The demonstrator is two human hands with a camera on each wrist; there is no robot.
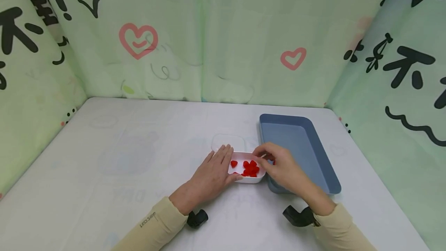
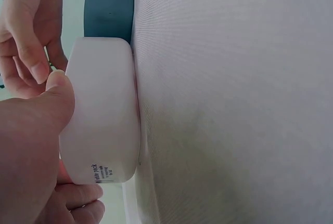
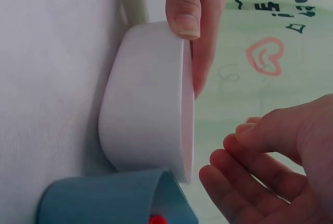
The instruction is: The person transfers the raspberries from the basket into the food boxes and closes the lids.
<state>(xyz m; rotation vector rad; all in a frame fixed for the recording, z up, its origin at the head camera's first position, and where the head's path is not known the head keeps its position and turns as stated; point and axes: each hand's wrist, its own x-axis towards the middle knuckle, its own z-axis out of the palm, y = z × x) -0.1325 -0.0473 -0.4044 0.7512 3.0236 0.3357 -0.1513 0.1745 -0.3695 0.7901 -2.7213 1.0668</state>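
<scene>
While the left hand point(image 1: 212, 171) steadies the white box point(image 1: 248, 178) on the desk point(image 1: 104, 173), red pieces point(image 1: 250, 168) seem to be moving across to the blue tray point(image 1: 313, 165).

Its grip clasps the box's near wall, thumb on the rim. The right hand point(image 1: 282, 167) hovers over the box's right edge, fingers loosely curled, holding nothing I can see. Next, I'd judge, a fine pinch on one piece.

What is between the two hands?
The white container of small red pieces sits between the left hand and the right hand, as the head view shows.
</scene>
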